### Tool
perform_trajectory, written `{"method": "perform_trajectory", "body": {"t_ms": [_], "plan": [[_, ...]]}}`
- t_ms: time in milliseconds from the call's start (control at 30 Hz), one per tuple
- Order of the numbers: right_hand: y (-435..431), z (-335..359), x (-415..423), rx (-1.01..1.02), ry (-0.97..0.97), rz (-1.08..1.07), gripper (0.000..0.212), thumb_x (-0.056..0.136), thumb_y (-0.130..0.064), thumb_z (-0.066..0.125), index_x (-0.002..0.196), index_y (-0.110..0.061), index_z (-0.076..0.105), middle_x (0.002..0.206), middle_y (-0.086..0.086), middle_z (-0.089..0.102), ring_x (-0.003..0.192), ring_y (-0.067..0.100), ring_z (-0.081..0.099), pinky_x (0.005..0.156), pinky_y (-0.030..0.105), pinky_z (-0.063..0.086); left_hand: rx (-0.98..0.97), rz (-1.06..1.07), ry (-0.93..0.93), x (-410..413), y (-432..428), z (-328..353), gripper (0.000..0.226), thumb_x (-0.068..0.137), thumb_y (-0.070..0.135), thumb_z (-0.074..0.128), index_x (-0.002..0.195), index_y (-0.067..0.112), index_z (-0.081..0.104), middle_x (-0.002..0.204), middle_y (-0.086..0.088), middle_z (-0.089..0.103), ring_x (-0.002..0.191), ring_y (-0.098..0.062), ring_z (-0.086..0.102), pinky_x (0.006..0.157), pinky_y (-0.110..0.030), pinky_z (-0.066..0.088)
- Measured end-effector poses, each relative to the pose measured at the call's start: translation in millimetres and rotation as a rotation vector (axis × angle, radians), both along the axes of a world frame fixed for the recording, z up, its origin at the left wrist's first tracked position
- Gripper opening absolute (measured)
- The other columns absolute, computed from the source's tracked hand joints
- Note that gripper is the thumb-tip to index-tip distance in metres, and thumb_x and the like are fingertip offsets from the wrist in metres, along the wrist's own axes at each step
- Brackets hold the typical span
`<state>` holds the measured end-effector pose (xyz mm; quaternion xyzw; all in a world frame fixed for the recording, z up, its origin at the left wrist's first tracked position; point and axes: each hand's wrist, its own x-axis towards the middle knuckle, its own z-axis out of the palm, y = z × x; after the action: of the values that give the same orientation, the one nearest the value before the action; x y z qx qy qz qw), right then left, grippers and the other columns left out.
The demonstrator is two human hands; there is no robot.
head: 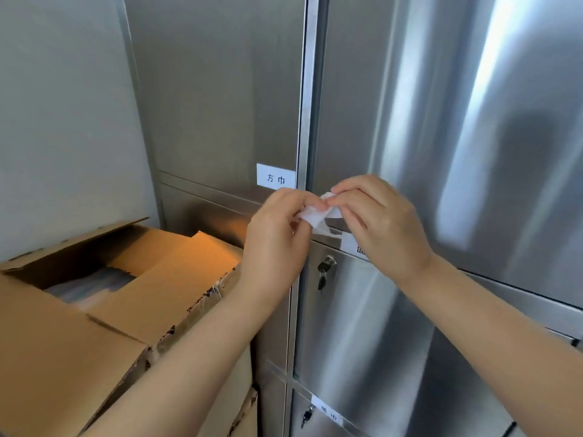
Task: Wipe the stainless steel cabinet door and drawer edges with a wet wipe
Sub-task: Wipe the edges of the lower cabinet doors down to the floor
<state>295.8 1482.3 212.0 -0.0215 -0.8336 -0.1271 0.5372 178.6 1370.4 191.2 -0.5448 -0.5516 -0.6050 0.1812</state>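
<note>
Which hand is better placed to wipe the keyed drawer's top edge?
Probably the right hand: it pinches the wipe directly over that drawer edge; the left hand holds it off to the side.

Bare left hand [274, 238] and right hand [386, 230], bare forearms [504, 329]

An open cardboard box [94, 326] fills the near left, one broad flap [176, 279] lying across its top, with torn tape along the right edge. Inside, at the left, lies something wrapped in clear plastic [88, 287]. More cardboard [243, 417] shows below it. A plain pale wall [63, 121] rises at far left. A white label [276, 178] with dark characters sits at centre; lower right of it, a key hangs from a small lock [327, 265]. Nearer, another label [328, 414] and keyed lock [307, 414] show.
</note>
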Motion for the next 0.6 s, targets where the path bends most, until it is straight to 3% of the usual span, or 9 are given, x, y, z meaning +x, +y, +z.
{"method": "perform_trajectory", "body": {"t_ms": [133,233,333,433,600], "plan": [[29,39,-28,0.134,-0.054,-0.094,0.017,0.083,0.008,0.063,0.094,-0.003,0.070,0.095,0.011,0.066,0.085,0.029,0.064,0.077,0.029,0.049,0.070,-0.087,-0.071,-34,39,31,0.030,0.084,-0.002,0.062,0.082,0.027,0.070,0.088,0.012,0.062,0.084,0.002,0.057,0.071,-0.016,0.046],[51,69,-45,0.194,-0.027,-0.206,0.017,0.084,-0.003,0.064,0.101,-0.005,0.067,0.105,0.009,0.065,0.094,0.026,0.060,0.078,0.027,0.046,0.095,-0.069,-0.078,-65,62,53,0.038,0.082,-0.008,0.055,0.086,0.026,0.071,0.091,0.014,0.060,0.086,0.005,0.055,0.068,-0.011,0.043],[77,92,-54,0.267,0.011,-0.370,0.028,0.081,-0.006,0.064,0.108,-0.002,0.064,0.118,0.015,0.061,0.109,0.027,0.053,0.090,0.028,0.037,0.084,-0.035,-0.005,-93,83,70,0.031,0.089,-0.003,0.053,0.102,0.018,0.071,0.098,0.011,0.057,0.086,0.005,0.052,0.072,-0.007,0.039],[98,97,-51,0.302,-0.019,-0.586,0.040,0.087,-0.012,0.051,0.124,0.004,0.055,0.135,0.022,0.050,0.126,0.037,0.046,0.108,0.045,0.035,0.105,-0.066,0.057,-108,103,81,0.033,0.091,0.000,0.050,0.118,0.013,0.064,0.109,0.006,0.052,0.092,0.002,0.049,0.080,-0.005,0.037],[113,87,-31,0.317,-0.088,-0.850,0.057,0.094,-0.024,0.044,0.143,0.003,0.035,0.152,0.019,0.030,0.142,0.034,0.026,0.115,0.047,0.025,0.170,-0.102,0.220,-109,133,91,0.045,0.092,0.006,0.050,0.136,0.007,0.045,0.129,-0.004,0.041,0.112,-0.007,0.042,0.091,-0.013,0.037]]}}
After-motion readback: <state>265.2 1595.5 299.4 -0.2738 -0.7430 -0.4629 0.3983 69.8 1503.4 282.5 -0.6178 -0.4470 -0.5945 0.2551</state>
